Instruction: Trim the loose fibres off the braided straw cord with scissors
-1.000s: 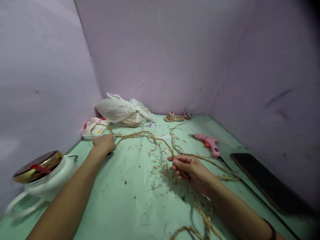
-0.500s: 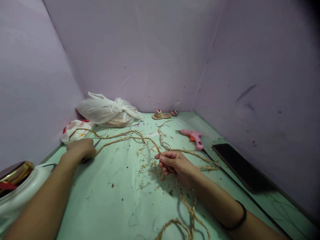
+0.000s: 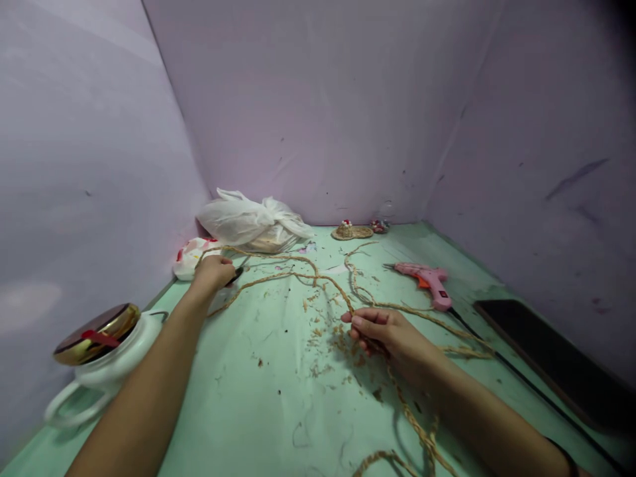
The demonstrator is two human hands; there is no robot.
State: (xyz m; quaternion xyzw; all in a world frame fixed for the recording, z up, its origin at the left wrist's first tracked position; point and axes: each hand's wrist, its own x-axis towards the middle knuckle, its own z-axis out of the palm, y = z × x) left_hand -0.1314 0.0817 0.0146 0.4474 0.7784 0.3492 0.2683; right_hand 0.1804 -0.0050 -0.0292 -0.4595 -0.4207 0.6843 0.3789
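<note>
My right hand (image 3: pixel 375 329) pinches a long tan braided rope (image 3: pixel 328 281) between thumb and fingers, just over the table. From there the rope loops left across the tabletop, and another stretch trails down toward the near edge. At the left, my left hand (image 3: pixel 217 273) is closed around dark-handled scissors (image 3: pixel 237 275), which its fingers partly cover. A thin blade shows beyond the fingers. Strands of rope pass close to that hand, beside a white and red bag (image 3: pixel 191 257).
A pink glue gun (image 3: pixel 422 278) with a black cord lies at right, near a dark phone (image 3: pixel 541 351). Behind are a tied white plastic bag (image 3: pixel 253 222) and a small woven slipper (image 3: pixel 354 232). A white pot (image 3: pixel 114 361) stands at left. Fibre scraps (image 3: pixel 322 338) litter the green table (image 3: pixel 238 397).
The view has turned left, showing more of the white pot. My left hand has moved up and away along the table with the scissors. My right hand still pinches the rope.
</note>
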